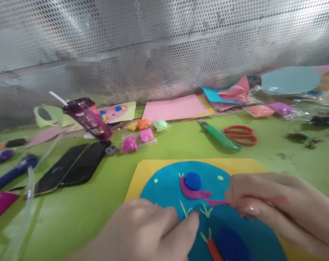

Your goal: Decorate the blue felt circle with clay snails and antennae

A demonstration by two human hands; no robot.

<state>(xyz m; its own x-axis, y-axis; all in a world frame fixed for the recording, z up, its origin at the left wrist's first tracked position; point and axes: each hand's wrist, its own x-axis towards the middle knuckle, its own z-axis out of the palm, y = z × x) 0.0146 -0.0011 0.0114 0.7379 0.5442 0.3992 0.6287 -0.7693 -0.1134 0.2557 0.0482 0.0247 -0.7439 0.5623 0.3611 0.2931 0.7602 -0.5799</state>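
My right hand [244,204] is closed on a thin pink strip [215,202], whose left end reaches the lower side of the purple snail [194,192] on the blue circle [164,181]. More pink shows farther back in my grip; it looks like the same strip, though blur makes that hard to confirm. My left hand [150,232] is curled over the near-left part of the circle, its index fingertip just beside the light green blades [207,211]; I can't tell whether it grips anything.

The circle sits on a yellow sheet [150,166] on the green bench [178,145], well in from the back edge. A round blue shell [193,181] sits against the purple snail. Nearer me are a red piece [213,250] and a larger dark blue disc [232,244].

Beyond the sheet, the red-handled scissors [242,136] touch the green cutter [221,136]. Small clay packets [144,136] lie toward the bench's back edge, with pink paper [175,107] behind them. Two black phones [72,165] lie on the left part of the bench, near the tilted purple cup [90,119].
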